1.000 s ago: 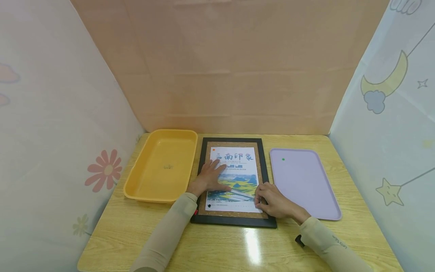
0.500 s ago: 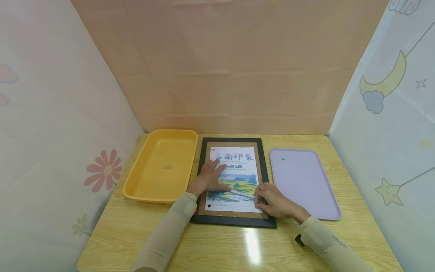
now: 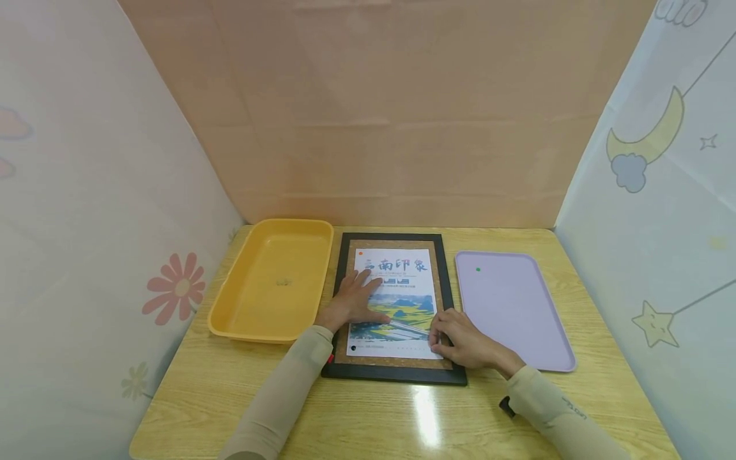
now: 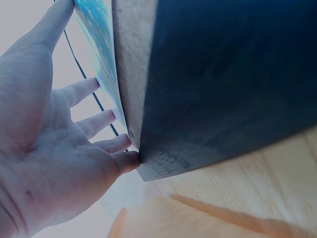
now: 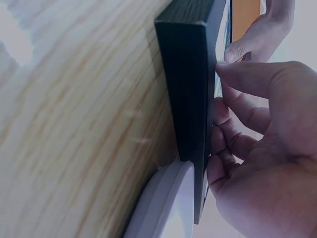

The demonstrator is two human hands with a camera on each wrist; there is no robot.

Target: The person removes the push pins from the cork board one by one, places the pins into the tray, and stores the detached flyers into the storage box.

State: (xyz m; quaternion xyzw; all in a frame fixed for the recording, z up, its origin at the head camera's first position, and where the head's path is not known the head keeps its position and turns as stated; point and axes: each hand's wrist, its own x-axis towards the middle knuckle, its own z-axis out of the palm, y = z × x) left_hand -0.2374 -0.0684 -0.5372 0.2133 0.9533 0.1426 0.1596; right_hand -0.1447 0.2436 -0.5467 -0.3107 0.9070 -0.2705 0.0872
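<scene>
A printed poster (image 3: pixel 397 271) lies on a cork board with a black frame (image 3: pixel 397 374). My left hand (image 3: pixel 358 300) rests on the poster's left half, fingers spread, also seen in the left wrist view. Low on the right edge, my right hand (image 3: pixel 458 337) pinches the poster with curled fingers. Its fingertips meet the sheet in the right wrist view, though what lies between them is partly hidden. A pale raised fold (image 3: pixel 408 329) runs from the left thumb to the right fingers. An orange pin (image 3: pixel 360 253) and a black pin (image 3: pixel 353 348) sit at the left corners.
Left of the board stands a yellow basin (image 3: pixel 270 281). A lilac tray (image 3: pixel 517 306) with a green pin (image 3: pixel 478 269) lies on the right. Something small and red (image 3: pixel 330 359) shows at the frame's left edge. All stand on a wooden table (image 3: pixel 368 421).
</scene>
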